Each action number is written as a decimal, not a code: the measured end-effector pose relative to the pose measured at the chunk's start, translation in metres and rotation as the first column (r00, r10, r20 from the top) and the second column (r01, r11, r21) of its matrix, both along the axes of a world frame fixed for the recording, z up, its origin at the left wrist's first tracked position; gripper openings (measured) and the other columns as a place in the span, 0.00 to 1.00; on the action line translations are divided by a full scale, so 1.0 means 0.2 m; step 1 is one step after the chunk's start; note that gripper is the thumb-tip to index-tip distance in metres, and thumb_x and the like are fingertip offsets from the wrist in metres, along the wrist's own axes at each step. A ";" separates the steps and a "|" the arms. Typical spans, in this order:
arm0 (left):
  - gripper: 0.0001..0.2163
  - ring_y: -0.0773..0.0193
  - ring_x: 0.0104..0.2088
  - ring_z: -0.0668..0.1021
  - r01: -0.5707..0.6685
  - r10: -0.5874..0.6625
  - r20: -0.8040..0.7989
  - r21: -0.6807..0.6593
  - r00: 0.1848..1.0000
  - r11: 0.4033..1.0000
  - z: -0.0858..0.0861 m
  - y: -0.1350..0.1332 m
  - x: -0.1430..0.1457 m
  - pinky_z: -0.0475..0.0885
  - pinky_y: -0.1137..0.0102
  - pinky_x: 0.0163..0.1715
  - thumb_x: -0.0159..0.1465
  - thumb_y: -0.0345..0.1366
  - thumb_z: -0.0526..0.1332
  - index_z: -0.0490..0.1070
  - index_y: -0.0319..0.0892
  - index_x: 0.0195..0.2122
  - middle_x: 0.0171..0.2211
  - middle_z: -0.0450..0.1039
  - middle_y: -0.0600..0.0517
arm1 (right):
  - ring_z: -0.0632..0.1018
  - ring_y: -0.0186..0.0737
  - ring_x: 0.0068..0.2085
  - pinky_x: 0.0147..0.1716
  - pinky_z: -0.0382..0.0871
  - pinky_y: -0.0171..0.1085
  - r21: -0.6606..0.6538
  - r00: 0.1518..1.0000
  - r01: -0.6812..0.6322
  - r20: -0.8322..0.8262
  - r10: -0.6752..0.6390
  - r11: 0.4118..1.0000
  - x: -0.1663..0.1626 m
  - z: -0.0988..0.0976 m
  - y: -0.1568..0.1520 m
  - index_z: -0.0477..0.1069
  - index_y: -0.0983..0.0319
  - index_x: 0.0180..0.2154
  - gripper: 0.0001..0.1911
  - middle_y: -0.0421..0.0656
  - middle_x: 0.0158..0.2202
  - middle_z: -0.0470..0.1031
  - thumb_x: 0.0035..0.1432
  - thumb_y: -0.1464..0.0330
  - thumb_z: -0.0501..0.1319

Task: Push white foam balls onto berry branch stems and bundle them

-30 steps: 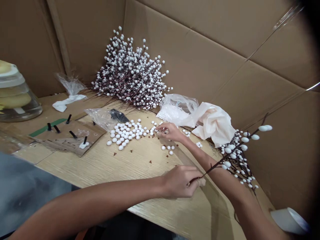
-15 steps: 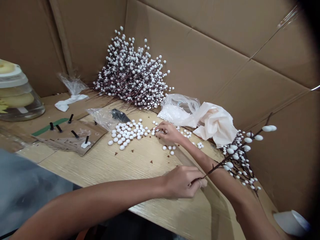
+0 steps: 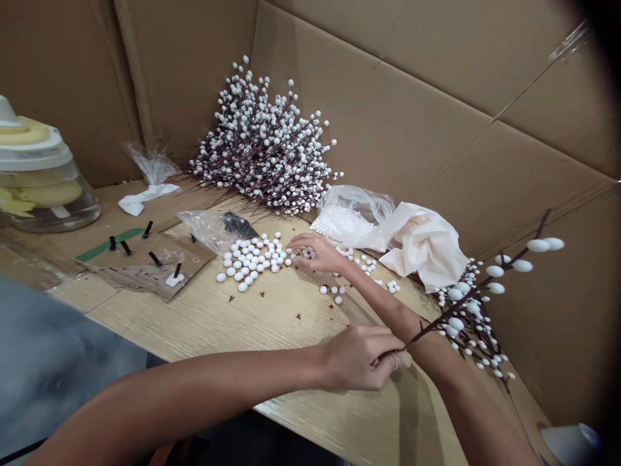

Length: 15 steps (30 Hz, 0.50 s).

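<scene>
In my left hand (image 3: pixel 366 357), closed around its lower end, is an artificial berry branch (image 3: pixel 449 310). The dark brown stem slants up to the right, passing in front of my right forearm, and carries white oval berries in small groups. Across the table, my right hand (image 3: pixel 317 252) reaches over a spread of loose white berries (image 3: pixel 252 259). Its fingers are stretched out and apart at the right side of that spread, with small berries right under them. Whether a fingertip touches one cannot be made out. A few more loose berries (image 3: pixel 334 290) lie nearer to me.
A large pile of finished-looking berry stems (image 3: pixel 266 142) leans against the cardboard wall (image 3: pixel 412 110). Plastic bags (image 3: pixel 356 210) with small white beads lie behind my right hand. Left are a cardboard piece with black sticks (image 3: pixel 145 259) and a clear water container (image 3: pixel 43 175). More stems (image 3: pixel 478 330) lie right.
My right hand has shifted slightly left over the loose berries, and its fingers have stretched out. The view has turned a little; my left hand still holds the branch.
</scene>
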<state>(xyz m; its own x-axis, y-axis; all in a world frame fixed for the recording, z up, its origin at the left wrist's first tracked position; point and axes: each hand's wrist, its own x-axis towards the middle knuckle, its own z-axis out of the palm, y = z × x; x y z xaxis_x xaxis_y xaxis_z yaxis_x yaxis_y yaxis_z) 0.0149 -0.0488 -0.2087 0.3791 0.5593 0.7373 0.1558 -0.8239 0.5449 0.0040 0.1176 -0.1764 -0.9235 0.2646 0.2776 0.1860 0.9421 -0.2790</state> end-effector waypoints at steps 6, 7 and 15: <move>0.10 0.67 0.28 0.76 -0.011 0.009 0.044 0.033 0.999 0.999 -0.01 0.00 0.01 0.71 0.76 0.32 0.60 0.25 0.53 0.74 0.33 0.32 0.28 0.76 0.48 | 0.75 0.43 0.49 0.52 0.65 0.44 -0.068 0.996 -0.084 0.031 0.087 0.994 -0.04 0.01 -0.01 0.74 0.65 0.43 0.15 0.49 0.47 0.75 0.52 0.71 0.63; 0.09 0.67 0.28 0.76 -0.014 0.012 0.045 0.033 0.999 0.999 -0.01 0.00 0.01 0.71 0.76 0.32 0.60 0.25 0.53 0.74 0.33 0.32 0.28 0.76 0.48 | 0.75 0.43 0.48 0.52 0.65 0.43 -0.073 0.995 -0.086 0.040 0.089 0.994 -0.04 0.01 -0.01 0.74 0.65 0.43 0.15 0.49 0.47 0.76 0.51 0.72 0.63; 0.09 0.67 0.28 0.76 -0.018 0.018 0.019 0.006 1.000 1.000 0.00 -0.01 0.00 0.71 0.76 0.32 0.59 0.24 0.53 0.73 0.34 0.32 0.28 0.75 0.48 | 0.76 0.39 0.40 0.44 0.68 0.38 -0.072 0.997 -0.034 0.061 0.038 0.997 -0.04 0.00 0.03 0.76 0.64 0.38 0.12 0.46 0.40 0.77 0.47 0.75 0.63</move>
<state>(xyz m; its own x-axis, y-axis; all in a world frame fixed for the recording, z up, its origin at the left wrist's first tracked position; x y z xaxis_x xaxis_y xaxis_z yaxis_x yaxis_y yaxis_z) 0.0156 -0.0499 -0.2093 0.3554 0.5613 0.7474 0.1603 -0.8244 0.5429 -0.0044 0.1232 -0.1765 -0.9478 0.2480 0.2005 0.1717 0.9266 -0.3345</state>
